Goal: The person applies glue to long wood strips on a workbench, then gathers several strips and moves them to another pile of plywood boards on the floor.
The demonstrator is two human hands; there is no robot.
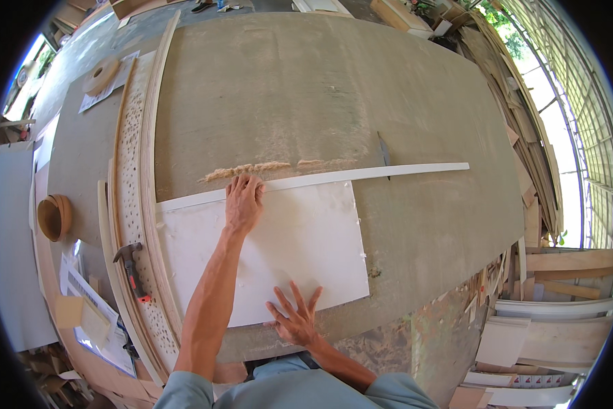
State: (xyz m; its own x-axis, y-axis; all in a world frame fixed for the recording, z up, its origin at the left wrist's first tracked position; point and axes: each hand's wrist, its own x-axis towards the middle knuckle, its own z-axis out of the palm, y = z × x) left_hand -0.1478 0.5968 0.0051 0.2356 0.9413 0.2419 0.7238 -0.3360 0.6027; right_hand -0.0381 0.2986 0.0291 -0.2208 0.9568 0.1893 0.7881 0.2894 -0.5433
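Note:
My left hand (244,203) reaches to the far edge of a white board (320,238), its fingers curled over a long narrow white strip (361,173). The strip runs along the board's far edge and sticks out well past its right side. My right hand (296,319) lies on the board's near edge with the fingers spread. A thin dark saw blade (384,150) stands up from the table (272,82) right of the board, and the strip passes across it. Sawdust (248,170) is heaped just beyond my left hand.
A wooden rail (150,129) borders the board's left side. On the speckled ledge lies a claw hammer (132,273). Farther left are a roll of tape (102,76), a brown bowl-like ring (54,217) and papers. Stacked boards (545,334) stand at the right.

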